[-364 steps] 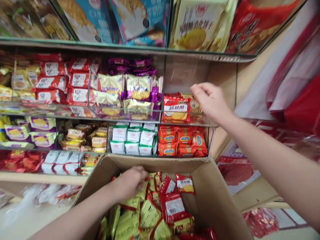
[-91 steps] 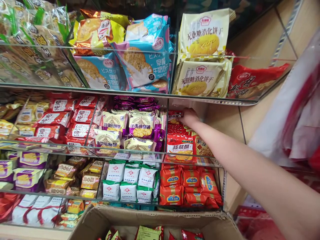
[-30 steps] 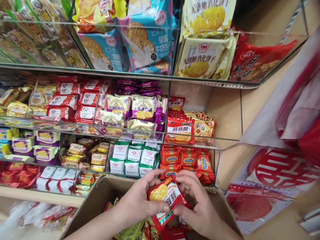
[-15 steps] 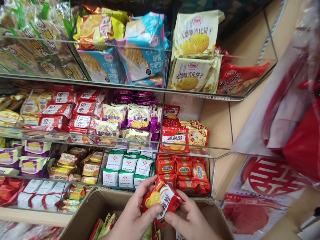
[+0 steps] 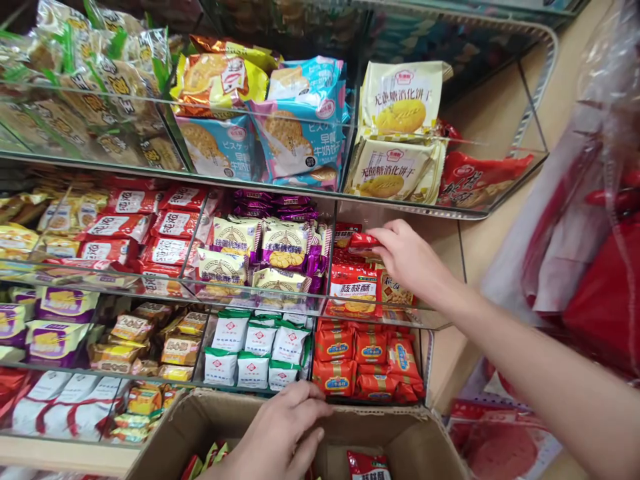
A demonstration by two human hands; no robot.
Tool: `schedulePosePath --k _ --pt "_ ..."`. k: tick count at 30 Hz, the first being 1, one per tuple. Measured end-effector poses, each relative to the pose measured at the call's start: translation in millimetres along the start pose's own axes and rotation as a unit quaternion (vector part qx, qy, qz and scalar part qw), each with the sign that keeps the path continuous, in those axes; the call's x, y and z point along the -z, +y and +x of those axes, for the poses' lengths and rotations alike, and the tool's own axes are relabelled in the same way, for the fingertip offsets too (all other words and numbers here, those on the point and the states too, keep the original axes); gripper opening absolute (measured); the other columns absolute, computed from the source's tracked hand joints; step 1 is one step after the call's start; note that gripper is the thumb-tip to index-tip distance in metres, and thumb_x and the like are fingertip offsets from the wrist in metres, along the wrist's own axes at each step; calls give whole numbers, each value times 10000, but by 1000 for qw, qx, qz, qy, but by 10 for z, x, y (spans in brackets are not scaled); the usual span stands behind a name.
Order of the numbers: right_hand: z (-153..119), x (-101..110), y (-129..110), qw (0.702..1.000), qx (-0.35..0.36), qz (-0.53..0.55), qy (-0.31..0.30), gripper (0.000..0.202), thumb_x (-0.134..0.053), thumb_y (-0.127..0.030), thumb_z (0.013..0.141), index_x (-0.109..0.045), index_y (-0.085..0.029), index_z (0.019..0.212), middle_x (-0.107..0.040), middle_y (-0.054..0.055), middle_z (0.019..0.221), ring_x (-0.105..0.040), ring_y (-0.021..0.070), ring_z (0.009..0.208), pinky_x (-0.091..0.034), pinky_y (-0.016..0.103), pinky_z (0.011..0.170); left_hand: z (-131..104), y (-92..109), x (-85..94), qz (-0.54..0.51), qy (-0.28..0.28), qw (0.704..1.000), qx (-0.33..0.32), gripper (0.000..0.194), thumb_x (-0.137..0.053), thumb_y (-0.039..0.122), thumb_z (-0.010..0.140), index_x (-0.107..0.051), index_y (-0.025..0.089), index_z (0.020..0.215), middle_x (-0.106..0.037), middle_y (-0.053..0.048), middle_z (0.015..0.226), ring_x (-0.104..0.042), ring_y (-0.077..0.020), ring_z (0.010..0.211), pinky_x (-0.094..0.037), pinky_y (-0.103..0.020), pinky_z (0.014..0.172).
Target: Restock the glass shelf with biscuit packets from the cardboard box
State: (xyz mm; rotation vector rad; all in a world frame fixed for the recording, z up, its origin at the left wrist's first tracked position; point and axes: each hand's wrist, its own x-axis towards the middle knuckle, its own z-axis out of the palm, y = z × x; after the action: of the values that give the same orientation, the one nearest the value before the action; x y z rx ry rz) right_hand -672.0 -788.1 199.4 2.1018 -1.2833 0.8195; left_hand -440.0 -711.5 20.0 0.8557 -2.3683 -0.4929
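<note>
My right hand (image 5: 407,263) reaches into the right end of the middle shelf, fingers closed on a small red cookie packet (image 5: 364,241). It is just above a stack of red-and-white walnut cookie packets (image 5: 354,290). Beside these, partly behind my wrist, stand tan-and-red packets (image 5: 396,291). Over the near cardboard box (image 5: 370,427) hangs my left hand (image 5: 283,430), with loosely bent fingers apart and nothing seen in them. Inside the box lie a red packet (image 5: 369,467) and several yellow-green packets (image 5: 216,455).
A clear shelf lip (image 5: 310,303) runs before the middle row. Overhead juts the upper glass shelf edge (image 5: 280,193). Orange-red packets (image 5: 334,379) and white-green packets (image 5: 251,370) fill the tier below. Plastic-wrapped red goods (image 5: 605,293) hang at the right.
Both hands held the red packet over the box. My right hand has carried it up to the shelf, while my left hand has let go and stayed low. The view has shifted slightly.
</note>
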Motion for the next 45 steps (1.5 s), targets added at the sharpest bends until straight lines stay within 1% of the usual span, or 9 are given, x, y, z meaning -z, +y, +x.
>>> schedulePosePath --k 4,8,12,19,32,36,40,43,45 --pt "541 -346 213 988 -75 2 -134 298 -494 -166 793 -575 -173 1079 -585 95 1036 -539 225 969 -422 320 840 -4 -48 -3 27 -6 999 -26 328 -437 76 759 -565 223 1023 -577 -69 998 -544 -187 912 -456 -294 790" --pt "796 -590 315 987 -94 15 -132 302 -556 -178 754 -577 -167 1056 -587 86 1052 -541 218 963 -427 299 823 12 -126 13 23 -1 999 -45 328 -478 84 720 -594 219 995 -602 -69 980 -564 -183 881 -465 -272 768" --pt "789 -759 346 990 -115 4 -86 289 -571 -185 740 -574 -94 1015 -540 160 1049 -498 256 1009 -401 321 853 35 -183 23 17 0 997 -69 306 -466 100 738 -611 223 978 -616 -72 964 -575 -174 860 -463 -265 754" --pt "729 -851 404 992 -88 5 -88 457 -687 -286 628 -559 -147 1044 -505 118 1048 -475 247 1000 -392 316 862 39 -195 -27 23 3 998 -65 269 -460 103 749 -614 218 938 -608 -68 938 -572 -171 849 -459 -261 736" --pt "666 -837 304 988 -135 -5 -72 476 -605 -396 702 -514 -139 1093 -505 161 1108 -423 320 1049 -395 405 831 29 -137 -8 32 -1 998 -53 280 -461 68 735 -606 215 923 -595 -61 957 -573 -164 872 -458 -251 746" --pt "741 -740 254 989 -145 -13 -30 412 -521 -423 765 -540 -146 1069 -518 157 1132 -430 324 1070 -395 416 837 56 -129 -33 51 30 997 -44 268 -445 51 733 -603 208 882 -601 -52 913 -576 -161 835 -463 -251 708" --pt "698 -389 96 985 -140 -38 -89 338 -525 -376 772 -588 -135 999 -602 132 999 -539 285 931 -425 397 786 58 -109 -24 55 33 996 -59 232 -443 75 757 -599 192 883 -599 -59 921 -570 -165 835 -460 -271 718" --pt "327 8 -120 994 -36 -49 -88 254 -533 -318 771 -616 -123 912 -621 99 895 -553 247 875 -413 376 801 61 -101 -22 54 20 995 -79 208 -448 97 775 -613 172 875 -599 -73 950 -558 -176 870 -446 -303 773" --pt "-82 276 -310 998 43 -41 -21 217 -503 -310 791 -613 -141 869 -603 90 883 -531 240 900 -389 371 827 81 -124 -37 47 12 995 -91 202 -448 117 791 -618 161 892 -595 -83 965 -547 -181 901 -440 -308 798"
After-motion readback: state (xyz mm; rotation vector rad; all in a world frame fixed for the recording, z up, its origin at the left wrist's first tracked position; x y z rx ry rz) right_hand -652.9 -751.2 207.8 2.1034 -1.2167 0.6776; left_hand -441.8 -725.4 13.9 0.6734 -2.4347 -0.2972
